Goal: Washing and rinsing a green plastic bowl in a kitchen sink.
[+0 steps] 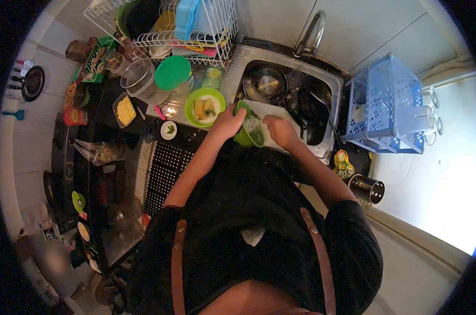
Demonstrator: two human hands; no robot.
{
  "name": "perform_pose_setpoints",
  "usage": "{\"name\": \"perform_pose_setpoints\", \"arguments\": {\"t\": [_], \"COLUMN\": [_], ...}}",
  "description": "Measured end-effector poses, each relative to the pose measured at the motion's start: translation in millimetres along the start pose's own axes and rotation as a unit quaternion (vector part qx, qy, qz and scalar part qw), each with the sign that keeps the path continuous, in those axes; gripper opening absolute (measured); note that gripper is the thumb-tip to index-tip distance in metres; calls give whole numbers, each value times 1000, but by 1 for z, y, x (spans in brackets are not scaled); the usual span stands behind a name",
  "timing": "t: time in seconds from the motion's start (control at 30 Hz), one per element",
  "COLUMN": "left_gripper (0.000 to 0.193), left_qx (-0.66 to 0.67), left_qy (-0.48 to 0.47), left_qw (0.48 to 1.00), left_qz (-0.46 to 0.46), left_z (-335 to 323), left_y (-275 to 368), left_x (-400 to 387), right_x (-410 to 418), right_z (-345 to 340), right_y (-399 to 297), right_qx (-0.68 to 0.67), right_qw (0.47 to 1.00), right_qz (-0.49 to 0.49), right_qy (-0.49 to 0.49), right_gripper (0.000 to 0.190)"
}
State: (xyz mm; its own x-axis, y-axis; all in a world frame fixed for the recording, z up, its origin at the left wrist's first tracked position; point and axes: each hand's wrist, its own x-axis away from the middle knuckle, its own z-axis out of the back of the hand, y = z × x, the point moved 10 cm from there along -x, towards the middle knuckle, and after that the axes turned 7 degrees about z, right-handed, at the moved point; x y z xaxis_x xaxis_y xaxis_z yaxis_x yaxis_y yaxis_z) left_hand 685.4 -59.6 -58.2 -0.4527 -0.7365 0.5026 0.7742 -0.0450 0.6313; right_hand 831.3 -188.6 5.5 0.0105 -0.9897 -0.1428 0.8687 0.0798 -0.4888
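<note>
My left hand [230, 123] grips the rim of a green bowl [243, 138], tilted towards my right hand, with some whitish residue or liquid inside. At the bowl's right edge, my right hand [279, 132] has its fingers curled in; whether they hold something is hidden. Under both lies a white board [283, 115] across the front of the sink. Just left of my left hand stands another green bowl [190, 108], holding golden rolled pieces [204, 109] in a white liquid. A small white dish [168, 134] with green leaves is further left.
The steel sink [336, 84] contains dark pans [265, 82] below a faucet [314, 33]. A white dish rack [182, 39] stands behind, and a blue plastic rack [387, 106] to the right. Left are a green-lidded container [173, 73], a tray of yellow food [126, 111] and scissors [149, 129].
</note>
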Motion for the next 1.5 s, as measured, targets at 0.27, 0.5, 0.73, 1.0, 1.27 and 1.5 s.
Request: {"name": "perform_pose_setpoints", "arguments": {"t": [0.27,0.5,0.73,1.0,1.27,1.5], "left_gripper": [71,69,72,75,73,71], "left_qx": [-64,-78,-54,-92,-24,-40], "left_qy": [-29,16,-3,13,5,28], "left_qw": [996,997,998,996,999,997], "left_qz": [-50,8,23,18,-31,-51], "left_z": [-9,1,-9,-7,2,8], "left_y": [23,58,44,46,59,69], "left_x": [6,31,11,11,34,24], "right_x": [22,19,22,31,24,-1], "right_z": [-33,-45,-45,-25,18,1], "right_y": [-7,14,24,36,44,26], "right_qx": [141,209,190,226,52,119], "right_qw": [966,959,963,962,990,992], "right_qz": [47,67,71,0,-120,-49], "right_qy": [-211,-177,-178,-151,54,14], "right_gripper": [30,30,26,21,21,36]}}
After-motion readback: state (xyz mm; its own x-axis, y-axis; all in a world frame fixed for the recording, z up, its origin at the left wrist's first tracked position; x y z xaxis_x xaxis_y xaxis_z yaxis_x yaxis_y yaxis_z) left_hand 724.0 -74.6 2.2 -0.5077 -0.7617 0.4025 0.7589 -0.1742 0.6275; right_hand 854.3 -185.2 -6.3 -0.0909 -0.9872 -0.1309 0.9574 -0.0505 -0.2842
